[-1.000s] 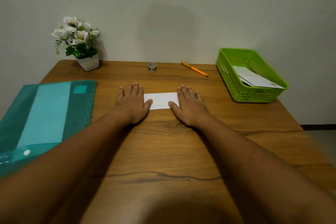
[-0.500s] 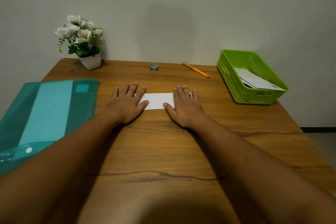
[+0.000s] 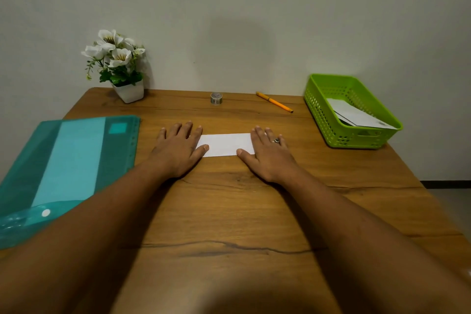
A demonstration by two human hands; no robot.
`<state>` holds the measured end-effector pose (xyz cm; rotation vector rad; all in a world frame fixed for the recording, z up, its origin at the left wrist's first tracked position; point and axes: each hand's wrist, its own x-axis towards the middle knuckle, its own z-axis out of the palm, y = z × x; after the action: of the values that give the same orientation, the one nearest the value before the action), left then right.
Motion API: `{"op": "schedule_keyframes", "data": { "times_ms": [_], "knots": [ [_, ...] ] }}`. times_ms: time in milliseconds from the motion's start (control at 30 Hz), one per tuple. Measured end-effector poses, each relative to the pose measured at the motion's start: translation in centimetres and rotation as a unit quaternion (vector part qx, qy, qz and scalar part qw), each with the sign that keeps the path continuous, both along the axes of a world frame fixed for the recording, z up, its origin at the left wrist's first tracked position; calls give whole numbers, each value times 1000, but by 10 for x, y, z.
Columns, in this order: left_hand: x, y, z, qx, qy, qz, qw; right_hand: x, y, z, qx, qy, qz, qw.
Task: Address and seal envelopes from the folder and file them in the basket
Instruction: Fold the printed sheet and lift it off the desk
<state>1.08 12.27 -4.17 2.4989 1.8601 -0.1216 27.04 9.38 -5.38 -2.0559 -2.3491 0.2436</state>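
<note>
Right hand (image 3: 270, 155) slid rightward along left-right envelope (image 3: 225, 144).

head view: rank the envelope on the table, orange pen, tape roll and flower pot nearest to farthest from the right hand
1. envelope: touching, its end under the right hand.
2. orange pen: behind the hand, toward the wall.
3. tape roll: back centre, further left.
4. flower pot: far left corner.

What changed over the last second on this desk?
The left hand and right hand, both flat, slid slightly apart along the white paper envelope, baring a little more of it. Nothing gripped or released. The green plastic basket, orange pen, small tape roll and teal plastic folder stayed put.
</note>
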Motion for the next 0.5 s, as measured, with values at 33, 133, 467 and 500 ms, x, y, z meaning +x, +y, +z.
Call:
{"op": "schedule_keyframes", "data": {
  "times_ms": [33,133,467,500],
  "knots": [
    [1,-3,2,25,0,-5,1000,3,-1,0,-1,-1,-6,1000],
    [3,-6,12,63,-18,-9,998,3,0,0,-5,-5,-9,1000],
    [7,7,40,-87,-76,34,993,0,-17,2,-17,-2,-15,1000],
    [8,6,41,-96,-78,39,991,-1,-19,2,-17,-1,-16,1000]
  ]
}}
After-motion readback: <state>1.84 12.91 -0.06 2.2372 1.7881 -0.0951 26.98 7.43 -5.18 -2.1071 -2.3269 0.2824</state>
